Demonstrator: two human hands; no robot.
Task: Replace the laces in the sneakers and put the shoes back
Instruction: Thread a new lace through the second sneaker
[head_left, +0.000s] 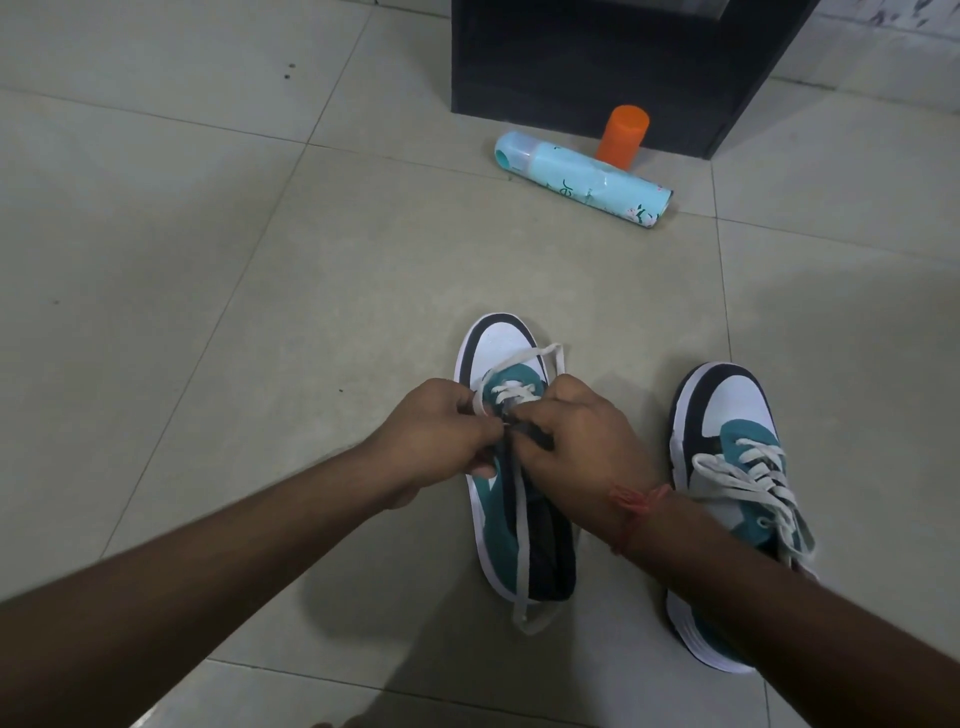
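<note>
Two white, teal and navy sneakers stand on the tiled floor, toes pointing away. The left sneaker (501, 343) is partly laced with a white lace (519, 545); one loop lies over its toe and a loose end trails back past the heel. My left hand (436, 431) pinches the lace at the eyelets. My right hand (576, 441), a red thread at its wrist, grips the lace and the shoe's upper opposite it. The right sneaker (737, 410) stands apart to the right, laced, partly hidden by my right forearm.
A light-blue spray can (582, 179) lies on its side ahead, with an orange cylinder (621, 136) upright behind it. Both sit at the foot of a dark cabinet (597, 57). Bare floor tiles (182, 234) spread to the left.
</note>
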